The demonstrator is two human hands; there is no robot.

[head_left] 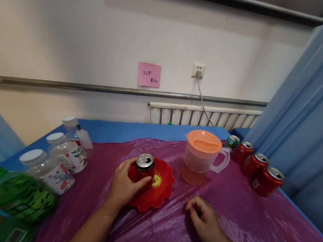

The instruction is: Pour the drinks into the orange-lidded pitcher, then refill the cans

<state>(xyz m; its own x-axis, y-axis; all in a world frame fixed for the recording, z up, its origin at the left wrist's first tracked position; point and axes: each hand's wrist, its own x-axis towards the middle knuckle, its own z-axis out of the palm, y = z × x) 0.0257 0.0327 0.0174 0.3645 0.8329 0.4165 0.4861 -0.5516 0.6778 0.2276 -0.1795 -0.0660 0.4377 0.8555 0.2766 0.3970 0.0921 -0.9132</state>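
Note:
My left hand (126, 183) is wrapped round a red drink can (143, 170), whose silver top has its mouth hole open. The can is upright over a red scalloped plate (163, 192) with a yellow print; its base is partly hidden by my fingers. On the purple plastic sheet to the right rests my right hand (204, 220), fingers curled in, with nothing visible in them. Beyond that hand stands a clear pitcher (196, 162) with an orange lid and handle, holding some orange-tinted liquid.
Several cans, red ones (267, 182) and a green one (232, 142), line the table's right side. Clear bottles with white caps (58, 173) and green bottles (18, 196) stand at the left. Behind are a radiator (199, 117), a plugged socket (198, 70) and a blue curtain (311, 122).

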